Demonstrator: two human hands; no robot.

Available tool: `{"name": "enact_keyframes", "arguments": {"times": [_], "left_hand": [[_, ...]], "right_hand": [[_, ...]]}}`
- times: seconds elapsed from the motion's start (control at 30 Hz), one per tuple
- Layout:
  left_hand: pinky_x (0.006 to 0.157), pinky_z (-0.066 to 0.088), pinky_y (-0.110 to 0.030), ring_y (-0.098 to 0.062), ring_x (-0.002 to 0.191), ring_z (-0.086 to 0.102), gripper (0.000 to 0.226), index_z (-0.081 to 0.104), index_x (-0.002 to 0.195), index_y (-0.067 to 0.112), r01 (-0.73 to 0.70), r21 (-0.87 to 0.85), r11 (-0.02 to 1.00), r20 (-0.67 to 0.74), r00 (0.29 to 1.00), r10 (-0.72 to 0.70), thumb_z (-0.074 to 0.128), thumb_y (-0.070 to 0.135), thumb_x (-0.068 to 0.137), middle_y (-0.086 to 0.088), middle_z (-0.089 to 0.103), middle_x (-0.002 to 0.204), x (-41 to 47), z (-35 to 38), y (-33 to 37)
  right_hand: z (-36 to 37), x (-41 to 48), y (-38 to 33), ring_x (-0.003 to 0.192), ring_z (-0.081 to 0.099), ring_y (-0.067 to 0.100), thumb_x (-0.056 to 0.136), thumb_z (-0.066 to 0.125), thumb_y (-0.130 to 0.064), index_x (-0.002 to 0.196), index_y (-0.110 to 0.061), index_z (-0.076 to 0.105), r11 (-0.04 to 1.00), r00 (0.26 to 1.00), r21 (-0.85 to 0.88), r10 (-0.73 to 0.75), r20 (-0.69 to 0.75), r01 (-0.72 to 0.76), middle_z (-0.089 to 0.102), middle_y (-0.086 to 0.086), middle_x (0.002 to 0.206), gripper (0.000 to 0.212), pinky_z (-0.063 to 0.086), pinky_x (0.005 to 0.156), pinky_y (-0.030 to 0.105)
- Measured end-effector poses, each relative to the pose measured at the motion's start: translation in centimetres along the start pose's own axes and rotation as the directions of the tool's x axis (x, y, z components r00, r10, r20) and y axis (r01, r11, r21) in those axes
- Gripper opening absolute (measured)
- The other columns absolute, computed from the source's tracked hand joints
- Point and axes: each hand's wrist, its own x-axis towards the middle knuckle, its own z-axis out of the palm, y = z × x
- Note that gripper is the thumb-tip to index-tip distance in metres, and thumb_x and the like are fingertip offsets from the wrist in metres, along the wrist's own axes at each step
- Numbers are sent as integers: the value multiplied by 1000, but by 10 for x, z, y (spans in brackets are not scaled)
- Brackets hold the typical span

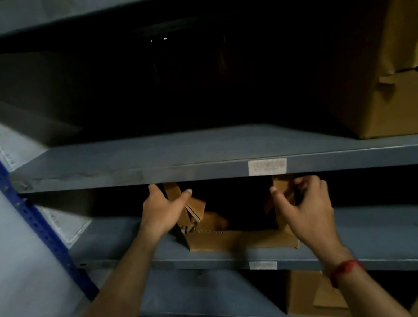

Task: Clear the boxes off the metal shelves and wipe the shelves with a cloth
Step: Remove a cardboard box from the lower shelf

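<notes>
Cardboard box (241, 239) sits on the shelf directly below the labelled shelf (146, 158), front edge near the lip. Top is open, flaps standing up into the gap under the labelled shelf.

Left hand (161, 211), just under the labelled shelf's front edge: grip wide, left flap in the fork between thumb and forefinger, not clamped that I can see. Right hand (306, 208), also just below it and further right: grip narrow, fingers curled on the right flap, thumb on the near side.

Handling, my read: worn corrugated card, flaps creased and soft. Inside is dark, so I can't tell the load. Flaps will likely fold or tear if it's heavy. They're fine for dragging it forward, not for lifting. Better to slide it to the lip, then take it under the bottom corners or flat on the side walls. Clearance above the flaps looks tight, so fold them down on the way out.

Larger box (382, 71) sits on top of the labelled shelf, right end. More boxes (310, 294) two levels below it. No cloth in view.
</notes>
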Motion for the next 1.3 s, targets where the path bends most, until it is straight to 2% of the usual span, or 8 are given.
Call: {"name": "enact_keyframes", "arguments": {"times": [0.17,0.33,0.53,0.67,0.77,0.97,1.1,1.3], "left_hand": [[85,48,-31,-21,101,62,36,61,105,13,43,-113,993,-70,996,-51,78,36,83,0,65,103,25,16,-5],[86,55,-34,-22,95,67,34,69,102,9,72,-174,982,-104,990,-91,83,29,78,-4,71,98,38,24,-7],[79,54,-31,-18,90,66,23,66,100,13,98,-260,961,-48,992,-114,80,18,82,-2,69,93,42,29,0],[77,55,-31,-19,91,68,19,66,94,17,104,-219,970,65,994,-92,80,26,83,-4,71,95,45,29,1],[88,53,-32,-19,94,65,30,67,100,13,66,-130,989,15,998,-65,82,29,80,-2,69,97,46,33,-2],[65,46,-24,-17,82,62,26,61,88,15,27,30,999,-128,992,-23,78,35,85,4,63,82,34,37,-6],[85,55,-36,-20,88,67,26,62,83,23,-12,36,999,-186,982,18,79,42,80,2,71,90,17,44,-4],[85,53,-33,-20,93,66,25,63,84,30,-46,67,997,-228,972,60,80,46,76,5,72,91,-2,31,-6]], "right_hand": [[16,26,3,109,62,27,79,75,-49,114,-9,59,990,992,92,101,76,-108,65,9,112,55,52,96,45],[19,42,-1,90,64,11,85,76,-32,100,-12,75,980,982,153,104,158,-129,66,-12,85,25,51,83,26],[24,52,1,102,57,3,84,78,-32,117,-19,70,964,974,220,106,198,-149,65,-12,105,35,44,90,19],[21,53,3,102,56,3,86,76,-32,116,-20,70,982,974,157,67,216,-102,62,-14,102,33,43,85,17],[19,54,9,103,56,5,86,75,-41,119,-20,69,994,975,80,62,211,-80,65,-10,107,39,45,87,20],[20,51,10,98,67,38,84,64,-62,101,-5,75,980,982,-191,87,165,-55,74,17,98,60,55,84,40],[16,37,-3,88,67,36,82,63,-70,87,-7,71,977,993,-213,36,114,-11,73,13,86,63,48,71,33],[5,18,-9,91,67,30,81,57,-76,99,-16,62,980,993,-197,-16,116,39,70,4,90,63,45,70,31]]}}
